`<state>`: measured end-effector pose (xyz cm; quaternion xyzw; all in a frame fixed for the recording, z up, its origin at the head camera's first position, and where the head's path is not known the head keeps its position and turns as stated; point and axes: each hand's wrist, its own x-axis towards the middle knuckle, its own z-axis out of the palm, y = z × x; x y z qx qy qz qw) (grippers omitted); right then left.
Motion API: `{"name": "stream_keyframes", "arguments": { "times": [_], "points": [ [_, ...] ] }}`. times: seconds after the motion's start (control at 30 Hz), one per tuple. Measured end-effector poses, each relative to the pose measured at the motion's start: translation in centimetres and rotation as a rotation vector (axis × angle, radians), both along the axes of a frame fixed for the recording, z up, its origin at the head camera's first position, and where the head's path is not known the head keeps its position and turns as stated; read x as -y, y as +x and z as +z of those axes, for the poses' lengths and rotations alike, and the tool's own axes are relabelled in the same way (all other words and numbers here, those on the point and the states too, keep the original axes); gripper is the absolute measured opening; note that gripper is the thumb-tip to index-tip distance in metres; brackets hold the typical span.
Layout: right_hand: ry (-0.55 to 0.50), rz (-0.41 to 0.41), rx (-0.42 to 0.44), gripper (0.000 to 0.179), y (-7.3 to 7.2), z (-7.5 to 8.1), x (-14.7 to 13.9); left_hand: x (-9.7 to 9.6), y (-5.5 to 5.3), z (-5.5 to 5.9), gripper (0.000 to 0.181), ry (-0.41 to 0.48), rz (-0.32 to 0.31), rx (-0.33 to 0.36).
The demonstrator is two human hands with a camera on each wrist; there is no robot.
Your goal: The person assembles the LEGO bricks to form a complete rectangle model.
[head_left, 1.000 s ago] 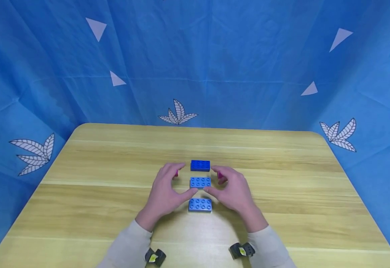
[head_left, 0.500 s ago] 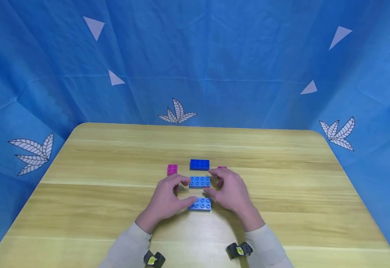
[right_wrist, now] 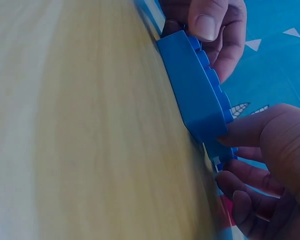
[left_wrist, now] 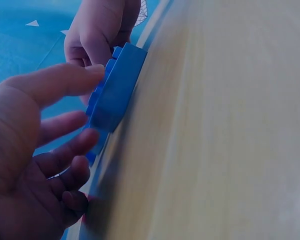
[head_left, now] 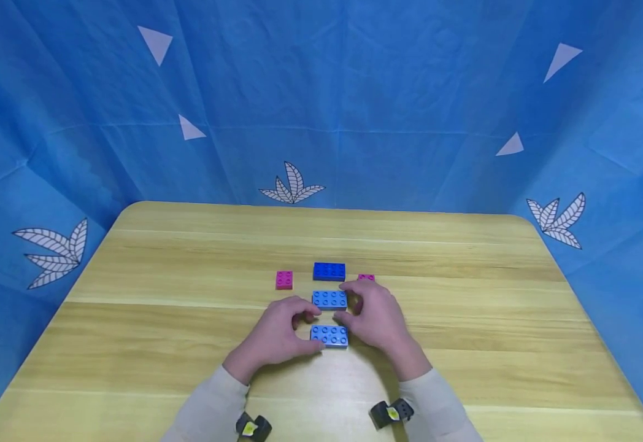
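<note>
Three two-by-four toy bricks lie in a column in the head view: a dark blue brick [head_left: 329, 272] farthest, a middle light blue brick [head_left: 329, 299], and a near light blue brick [head_left: 329, 335]. My left hand [head_left: 277, 331] straddles the near brick's left end, index finger beyond its far side and thumb at its front edge. My right hand [head_left: 379, 316] curves around the right end of the middle brick, index at the far side and thumb by the front. Small gaps show between those fingertips and the bricks. The left wrist view shows the left thumb [left_wrist: 90, 75] overlapping the near brick [left_wrist: 122, 85].
A small pink brick [head_left: 284, 280] sits left of the column; another pink brick [head_left: 366, 277] is partly hidden behind the right hand. All lie on a wooden table [head_left: 492, 307] with a blue printed curtain [head_left: 421, 92] behind it.
My left hand has drawn back toward me, from the middle brick to the near one, uncovering the left pink brick. My right hand has shifted slightly left, its thumb and index coming closer together.
</note>
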<state>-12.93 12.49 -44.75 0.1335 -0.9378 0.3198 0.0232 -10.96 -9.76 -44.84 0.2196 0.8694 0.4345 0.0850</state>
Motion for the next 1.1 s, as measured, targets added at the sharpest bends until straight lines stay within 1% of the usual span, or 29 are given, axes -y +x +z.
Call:
{"name": "stream_keyframes", "arguments": {
  "times": [0.4,0.67,0.83,1.1],
  "points": [
    [-0.027,0.0,0.015,0.041,-0.11,-0.34,0.15,-0.29,0.1,-0.1,0.038,-0.053,-0.027,-0.006],
    [-0.037,-0.011,0.028,0.039,-0.23,-0.36,0.3,-0.26,0.08,-0.12,0.031,-0.083,-0.04,-0.034],
    [-0.032,-0.015,0.025,0.038,-0.37,-0.32,0.33,-0.18,0.01,-0.08,0.03,-0.086,-0.038,-0.038],
    [-0.009,-0.026,0.048,0.038,-0.25,-0.21,0.22,0.14,0.06,0.05,0.031,-0.081,-0.024,-0.043]
  ]
}}
